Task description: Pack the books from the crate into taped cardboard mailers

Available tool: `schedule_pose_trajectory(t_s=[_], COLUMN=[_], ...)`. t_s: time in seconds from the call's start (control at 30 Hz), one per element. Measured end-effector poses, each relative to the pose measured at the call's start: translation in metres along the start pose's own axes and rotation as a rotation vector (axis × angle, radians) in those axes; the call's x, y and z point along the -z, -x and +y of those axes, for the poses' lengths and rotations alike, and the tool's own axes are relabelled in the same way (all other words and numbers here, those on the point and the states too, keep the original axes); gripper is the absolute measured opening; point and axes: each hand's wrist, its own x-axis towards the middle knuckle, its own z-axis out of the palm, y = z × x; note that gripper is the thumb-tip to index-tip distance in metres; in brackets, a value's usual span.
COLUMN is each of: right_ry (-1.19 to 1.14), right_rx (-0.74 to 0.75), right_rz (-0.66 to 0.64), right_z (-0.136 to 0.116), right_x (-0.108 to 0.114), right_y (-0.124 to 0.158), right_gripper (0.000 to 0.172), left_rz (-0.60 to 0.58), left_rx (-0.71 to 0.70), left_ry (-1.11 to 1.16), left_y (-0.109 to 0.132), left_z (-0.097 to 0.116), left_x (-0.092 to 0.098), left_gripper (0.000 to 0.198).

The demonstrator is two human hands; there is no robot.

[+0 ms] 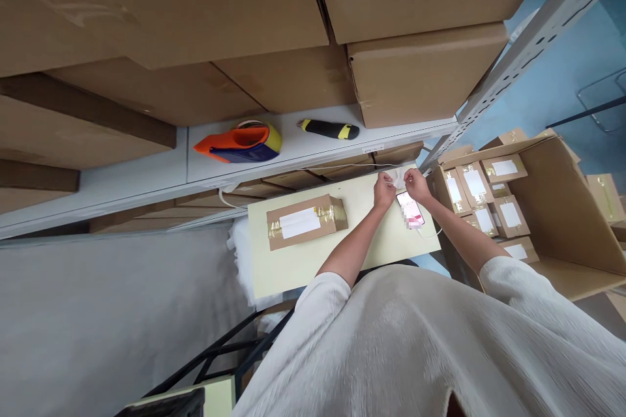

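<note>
My left hand (384, 190) and my right hand (417, 186) meet at the far edge of a pale yellow table (293, 270). Between their fingertips is a small crumpled piece of white material (399, 176), perhaps paper or plastic. Just below my right hand, a smartphone (409, 210) lies with a pixelated, pink-lit screen, and a thin white cable (431, 234) runs from it. To the left on the table sits a cardboard parcel (306, 221), bound with clear tape and bearing a white label.
A white metal shelf (313, 143) holds an orange-and-blue tape dispenser (239, 143) and a black-and-yellow utility knife (330, 129). Large cardboard cartons (161, 6) stand above it. On the right, an open carton (552, 208) holds several small labelled boxes (510, 215).
</note>
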Motion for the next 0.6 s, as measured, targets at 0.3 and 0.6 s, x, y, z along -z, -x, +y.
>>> schedule_pose_trajectory(t_s=[0.3,0.6], right_ry=[0.230,0.401], right_rx=[0.043,-0.043], right_rz=[-0.046,-0.018], right_z=[0.015,0.047], right_x=[0.015,0.014], right_y=[0.000,-0.001], right_gripper=[0.041,0.058], left_rz=[0.067,0.227], left_rx=[0.001,0.053], left_ry=[-0.064,-0.044], left_y=[-0.005,-0.004], left_z=[-0.007,-0.017], left_x=[0.017,0.052], left_gripper=[0.034,0.031])
